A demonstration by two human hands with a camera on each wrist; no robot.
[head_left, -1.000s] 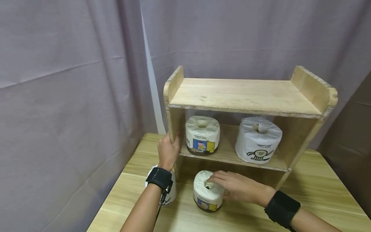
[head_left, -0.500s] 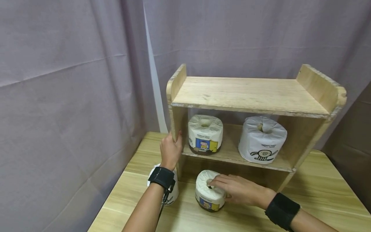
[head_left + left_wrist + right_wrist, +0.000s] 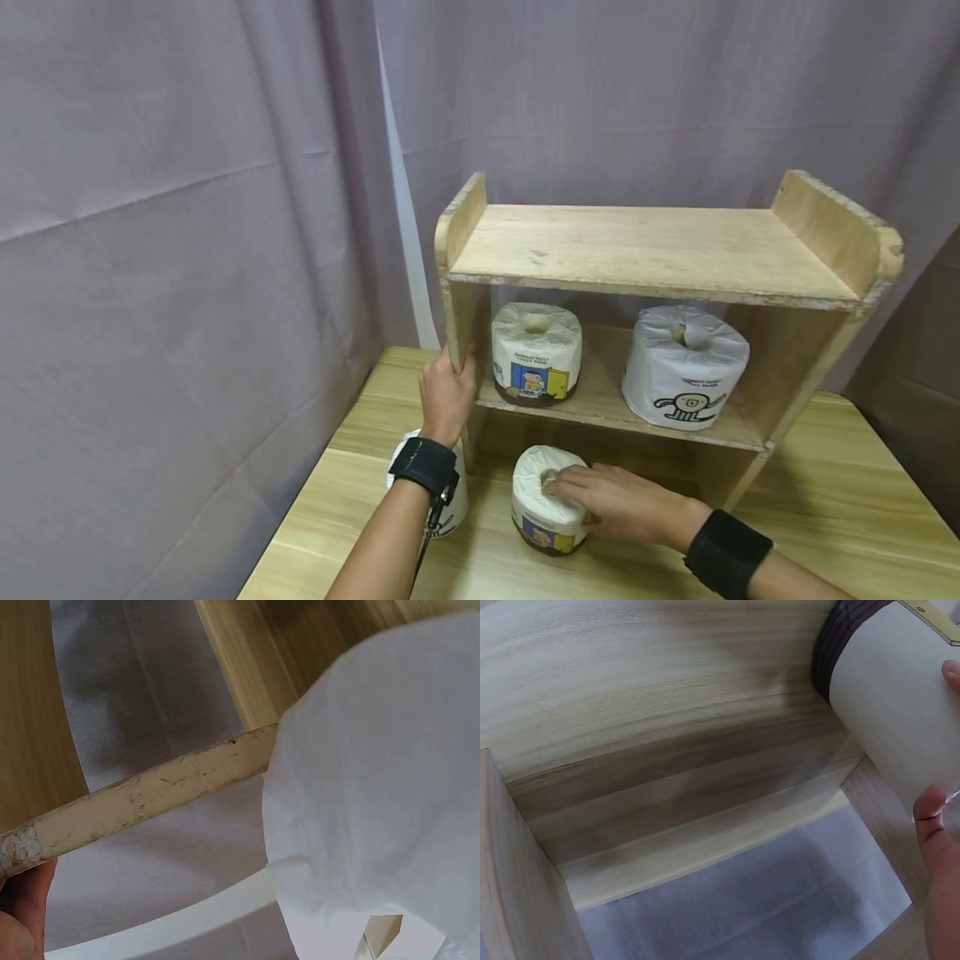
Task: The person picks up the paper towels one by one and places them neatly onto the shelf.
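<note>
In the head view, my left hand (image 3: 447,396) grips the left side panel (image 3: 462,325) of a small wooden shelf (image 3: 660,242). The panel's worn edge crosses the left wrist view, with part of that hand at lower left. My right hand (image 3: 618,500) holds a cream-wrapped toilet roll (image 3: 531,504) from its right side, fingertips at the core hole. This roll, printed with a cartoon, is in front of the bottom compartment, slightly tilted. From the right wrist camera, its pale side (image 3: 900,690) shows beside the fingers. Behind my left wrist stands a white toilet roll (image 3: 456,508), partly hidden.
On the middle shelf board stand a cream cartoon roll (image 3: 536,354) at left and a white roll (image 3: 686,367) at right. The shelf stands on a wooden table (image 3: 330,517). Grey curtains (image 3: 225,250) hang behind and to the left.
The scene has shifted slightly rightward in the head view. Both hands keep their holds on the side panel and the toilet roll, with little other visible movement.
</note>
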